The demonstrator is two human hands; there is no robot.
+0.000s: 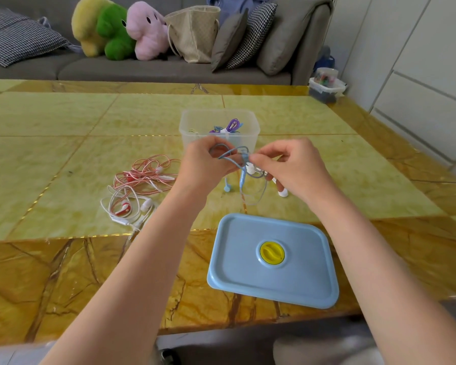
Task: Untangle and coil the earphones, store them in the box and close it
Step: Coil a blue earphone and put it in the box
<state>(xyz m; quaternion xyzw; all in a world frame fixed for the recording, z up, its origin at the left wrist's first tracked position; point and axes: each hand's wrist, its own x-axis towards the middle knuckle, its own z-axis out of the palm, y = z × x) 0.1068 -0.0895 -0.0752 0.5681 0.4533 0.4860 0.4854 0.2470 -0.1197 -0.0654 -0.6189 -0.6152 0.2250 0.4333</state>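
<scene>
Both hands hold blue earphones (241,164) above the table, just in front of the clear plastic box (190,133). My left hand (208,162) grips loops of the blue cord; my right hand (287,164) pinches the cord near its middle. An earbud and loose cord hang down below the hands. Purple coiled earphones (232,126) lie inside the box. The box's blue lid (248,275) with a yellow knob lies flat near the front edge. A tangle of red and white earphones (140,185) lies on the table to the left.
The yellow marble table (63,154) stretches wide around the box. A small lidded container (325,86) stands at the far right corner. Behind the table is a grey sofa (142,69) with plush toys, cushions and a bag.
</scene>
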